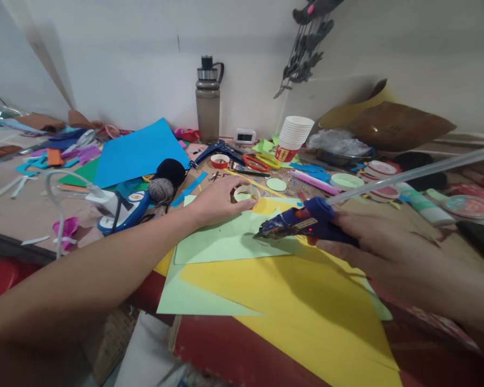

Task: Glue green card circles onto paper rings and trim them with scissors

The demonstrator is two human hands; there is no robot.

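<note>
My left hand rests over the light green paper, thumb and fingers curled round a short pale ring, which looks like a cut slice of paper cup. In my right hand is a blue hot glue gun, its red light lit. A long clear glue stick runs out of its back. The nozzle points left, above the green sheet and near the ring. Yellow paper lies under the green sheet, towards me.
Behind the hands stand a water bottle, a small digital clock and stacked paper cups. Scissors lie before them. To the left are blue paper and a power strip with a cable. Scraps litter both sides.
</note>
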